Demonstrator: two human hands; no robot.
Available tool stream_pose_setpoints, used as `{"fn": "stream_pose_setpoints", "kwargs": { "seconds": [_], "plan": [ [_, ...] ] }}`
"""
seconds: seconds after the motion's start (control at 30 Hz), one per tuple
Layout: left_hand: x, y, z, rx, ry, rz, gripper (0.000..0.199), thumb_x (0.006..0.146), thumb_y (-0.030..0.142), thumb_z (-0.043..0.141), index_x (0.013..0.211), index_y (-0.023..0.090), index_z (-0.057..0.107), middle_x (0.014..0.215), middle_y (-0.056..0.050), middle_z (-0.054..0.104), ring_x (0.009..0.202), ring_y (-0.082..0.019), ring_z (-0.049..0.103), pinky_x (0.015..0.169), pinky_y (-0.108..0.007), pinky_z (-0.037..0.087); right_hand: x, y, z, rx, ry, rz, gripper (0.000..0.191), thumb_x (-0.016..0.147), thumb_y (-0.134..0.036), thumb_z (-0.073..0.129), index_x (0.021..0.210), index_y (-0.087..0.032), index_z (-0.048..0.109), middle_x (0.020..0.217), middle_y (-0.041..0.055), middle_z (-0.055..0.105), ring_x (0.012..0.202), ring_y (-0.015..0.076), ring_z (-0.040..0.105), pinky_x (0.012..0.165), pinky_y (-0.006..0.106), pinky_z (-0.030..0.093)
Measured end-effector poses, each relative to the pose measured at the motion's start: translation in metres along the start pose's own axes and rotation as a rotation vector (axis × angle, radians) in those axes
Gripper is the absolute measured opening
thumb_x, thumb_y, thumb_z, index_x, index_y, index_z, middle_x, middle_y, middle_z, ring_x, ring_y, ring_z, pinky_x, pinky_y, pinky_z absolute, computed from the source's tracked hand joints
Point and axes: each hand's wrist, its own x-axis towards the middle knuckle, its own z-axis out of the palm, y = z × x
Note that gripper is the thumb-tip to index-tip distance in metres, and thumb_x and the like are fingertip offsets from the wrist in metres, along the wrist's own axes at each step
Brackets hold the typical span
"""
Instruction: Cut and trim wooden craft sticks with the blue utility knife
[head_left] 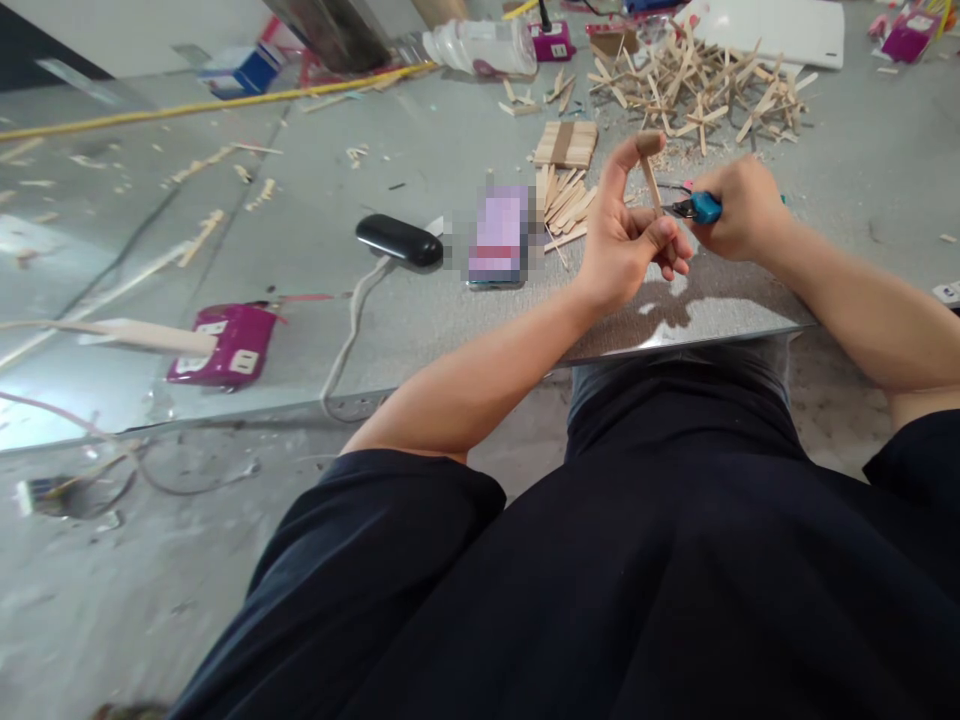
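Observation:
Between the thumb and a raised finger of my left hand (619, 245) stands a flat wooden craft stick (651, 185), nearly upright. My right hand (739, 208) is closed around the blue handle of a small pair of pliers or cutters (697, 207). The tool's dark jaws reach the stick near its lower end; whether they bite into it I cannot tell. Just left of my left hand lie loose craft sticks (566, 200) and a banded bundle of sticks (566, 145).
A phone (499, 235) and a black oblong case (399, 241) lie to the left. Farther left is a purple power socket (225, 345) with a cable. A heap of joined sticks (705, 85) and a clear plastic bottle (484, 48) stand at the back.

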Motion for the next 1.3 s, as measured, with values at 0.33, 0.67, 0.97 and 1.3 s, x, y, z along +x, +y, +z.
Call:
{"fn": "stream_pose_setpoints", "kwargs": {
  "seconds": [0.33, 0.67, 0.97, 1.3],
  "plan": [
    [-0.004, 0.003, -0.005, 0.034, -0.061, -0.011, 0.108, 0.099, 0.044, 0.087, 0.181, 0.026, 0.018, 0.074, 0.007, 0.077, 0.059, -0.014, 0.076, 0.054, -0.023, 0.056, 0.004, 0.009, 0.0, 0.076, -0.129, -0.075, 0.046, 0.089, -0.039, 0.076, 0.063, -0.028, 0.04, 0.061, 0.0014, 0.052, 0.08, 0.0226, 0.052, 0.08, 0.042, 0.036],
    [-0.005, -0.009, 0.003, 0.061, -0.072, -0.049, 0.092, 0.099, 0.04, 0.083, 0.172, 0.022, 0.03, 0.072, 0.006, 0.079, 0.056, -0.015, 0.075, 0.048, -0.024, 0.051, 0.004, -0.001, 0.002, -0.036, -0.173, -0.024, 0.045, 0.087, -0.045, 0.076, 0.063, -0.027, 0.043, 0.06, 0.0046, 0.053, 0.076, 0.0252, 0.055, 0.075, 0.042, 0.038],
    [0.0, -0.007, 0.004, -0.023, -0.003, -0.053, 0.093, 0.104, 0.032, 0.081, 0.175, 0.03, 0.022, 0.074, 0.009, 0.078, 0.059, -0.013, 0.076, 0.051, -0.021, 0.053, 0.002, -0.007, 0.008, -0.05, 0.001, 0.032, 0.037, 0.09, -0.049, 0.075, 0.069, -0.027, 0.053, 0.079, 0.0106, 0.076, 0.092, 0.0345, 0.069, 0.075, 0.044, 0.044],
    [0.004, -0.008, 0.001, -0.043, 0.028, 0.001, 0.098, 0.105, 0.042, 0.084, 0.179, 0.031, 0.021, 0.076, 0.008, 0.079, 0.063, -0.015, 0.078, 0.054, -0.023, 0.056, 0.003, -0.006, 0.01, -0.083, 0.12, 0.095, 0.018, 0.089, -0.041, 0.069, 0.078, -0.029, 0.06, 0.093, 0.0129, 0.082, 0.094, 0.0392, 0.074, 0.078, 0.048, 0.044]
  ]
}}
